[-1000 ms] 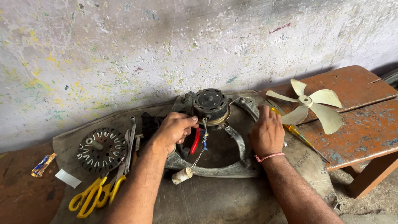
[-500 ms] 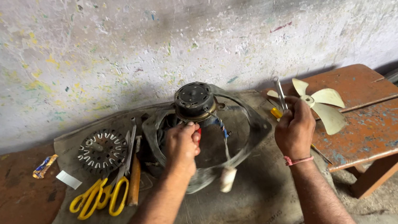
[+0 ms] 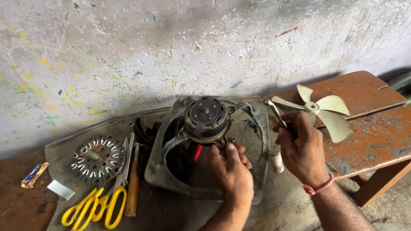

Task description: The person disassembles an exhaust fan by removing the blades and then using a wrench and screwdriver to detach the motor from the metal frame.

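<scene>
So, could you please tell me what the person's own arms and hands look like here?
Both forearms are bare, with no sleeves in view and no gloves. The left hand wears nothing that shows. The right hand has a thin pink-red band around the wrist. No watch or rings can be made out.

desk (image 3: 6, 217): worn reddish-brown top | grey mat (image 3: 175, 227) spread over its middle | on mat: fan motor frame (image 3: 170, 168) tilted up, round slotted metal disc (image 3: 98, 158), yellow-handled scissors (image 3: 92, 209), wooden-handled tool (image 3: 132, 188) | on bare desk left: small wrapper (image 3: 34, 175), white slip (image 3: 61, 189) | on right end: pale fan blade (image 3: 316, 108)
</scene>
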